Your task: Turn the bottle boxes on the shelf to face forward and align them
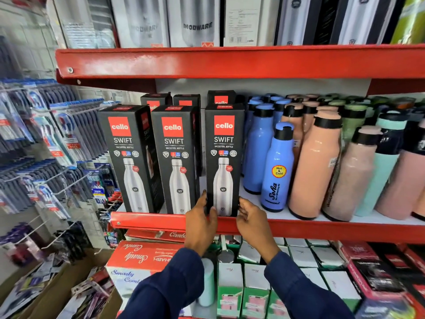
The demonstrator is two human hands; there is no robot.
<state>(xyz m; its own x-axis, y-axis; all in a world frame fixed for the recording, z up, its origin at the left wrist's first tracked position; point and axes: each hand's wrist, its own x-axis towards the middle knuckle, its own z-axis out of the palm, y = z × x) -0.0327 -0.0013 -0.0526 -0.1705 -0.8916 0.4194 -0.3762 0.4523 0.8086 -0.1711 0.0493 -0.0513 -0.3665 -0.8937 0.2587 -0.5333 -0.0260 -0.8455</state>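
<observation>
While the rightmost Cello Swift box (223, 157) stands upright at the red shelf's front lip (322, 229), your left hand (202, 217) and right hand (250, 217) flank its base — fingers loosely curled against each side, equally near.

Three bottle boxes in front row on middle shelf (161, 221): left box (131, 157), middle box (176, 160) just beside, right box (224, 157) rightmost, all at shelf front edge. More boxes (186, 100) directly behind. Loose bottles (315, 164) right of boxes, several rows deep, nearest bottle (277, 166) just beside right box. Left hand (201, 223) at right box lower left edge, right hand (253, 221) at its lower right edge. Upper shelf (230, 63) above with boxed stock (195, 21). Cartons (147, 259) below. Hanging packs (57, 139) far left.
</observation>
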